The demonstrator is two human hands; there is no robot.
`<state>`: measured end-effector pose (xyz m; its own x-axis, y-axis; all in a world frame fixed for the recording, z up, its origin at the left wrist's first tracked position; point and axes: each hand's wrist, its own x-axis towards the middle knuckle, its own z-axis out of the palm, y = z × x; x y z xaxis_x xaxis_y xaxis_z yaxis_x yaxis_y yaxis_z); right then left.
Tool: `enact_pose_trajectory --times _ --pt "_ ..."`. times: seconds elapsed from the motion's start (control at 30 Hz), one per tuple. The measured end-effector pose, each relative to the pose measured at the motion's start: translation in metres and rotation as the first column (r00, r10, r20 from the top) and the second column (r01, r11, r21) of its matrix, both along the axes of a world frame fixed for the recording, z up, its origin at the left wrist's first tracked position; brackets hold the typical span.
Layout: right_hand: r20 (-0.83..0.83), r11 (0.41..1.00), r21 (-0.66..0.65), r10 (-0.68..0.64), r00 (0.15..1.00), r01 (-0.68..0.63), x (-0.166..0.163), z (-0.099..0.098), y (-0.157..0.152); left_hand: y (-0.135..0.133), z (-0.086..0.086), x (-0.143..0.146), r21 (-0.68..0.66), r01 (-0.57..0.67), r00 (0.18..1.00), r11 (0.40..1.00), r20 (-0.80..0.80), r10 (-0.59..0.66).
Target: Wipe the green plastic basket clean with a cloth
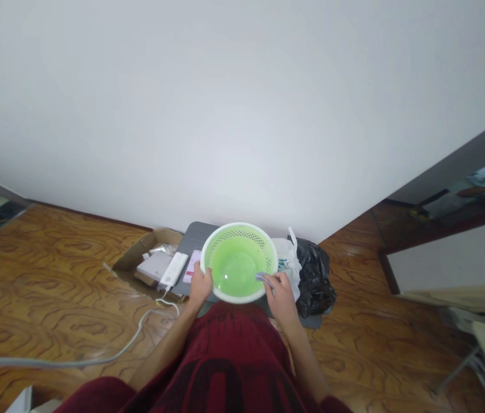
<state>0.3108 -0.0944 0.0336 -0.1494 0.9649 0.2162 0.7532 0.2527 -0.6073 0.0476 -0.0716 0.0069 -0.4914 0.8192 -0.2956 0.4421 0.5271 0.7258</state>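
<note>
A round green plastic colander (239, 261) with a white rim and holed walls sits over a small grey table (197, 235) in front of me. My left hand (200, 284) grips its near-left rim, fingers closed on the edge. My right hand (277, 287) is at the near-right rim, fingers pinched on a small grey-blue cloth (265, 279) that rests against the inside wall of the colander.
A white power bank (174, 268) and a pink-edged phone (191, 266) lie left of the colander. An open cardboard box (148, 258) holds white items on the wooden floor. A white bag (288, 258) and a black bag (315, 275) sit at the right. A white cable (96, 358) crosses the floor.
</note>
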Motion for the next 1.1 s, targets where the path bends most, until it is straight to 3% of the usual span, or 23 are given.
enact_pose_trajectory --times 0.13,0.27,0.53,0.73,0.87,0.97,1.1 --pt "-0.043 0.997 -0.040 0.070 0.997 -0.071 -0.013 -0.002 -0.013 0.001 -0.002 -0.001 0.005 -0.001 1.000 1.000 0.012 0.001" --pt "-0.043 0.991 -0.016 0.130 0.991 -0.131 -0.007 -0.005 -0.014 0.001 -0.006 -0.002 0.028 -0.017 1.000 0.999 0.025 0.017" --pt "-0.036 0.982 0.177 -0.056 0.998 0.062 0.018 -0.016 0.027 0.000 -0.004 0.000 0.049 -0.005 0.999 0.999 0.037 0.003" --pt "-0.065 0.996 0.081 -0.025 0.998 0.030 0.006 -0.011 -0.006 0.000 0.003 0.002 0.036 0.007 0.999 0.999 0.046 -0.008" --pt "-0.093 0.998 -0.007 0.066 0.993 -0.067 -0.002 -0.006 -0.027 0.001 0.002 0.002 0.022 0.015 0.999 1.000 0.040 -0.016" --pt "-0.094 0.992 -0.040 0.118 0.989 -0.122 0.000 -0.004 -0.025 0.002 0.000 0.001 0.001 0.030 0.999 1.000 0.032 -0.030" --pt "-0.078 0.999 0.013 0.046 0.996 -0.045 0.014 -0.007 0.003 0.003 -0.002 -0.001 -0.024 0.037 0.999 0.999 0.035 -0.036"
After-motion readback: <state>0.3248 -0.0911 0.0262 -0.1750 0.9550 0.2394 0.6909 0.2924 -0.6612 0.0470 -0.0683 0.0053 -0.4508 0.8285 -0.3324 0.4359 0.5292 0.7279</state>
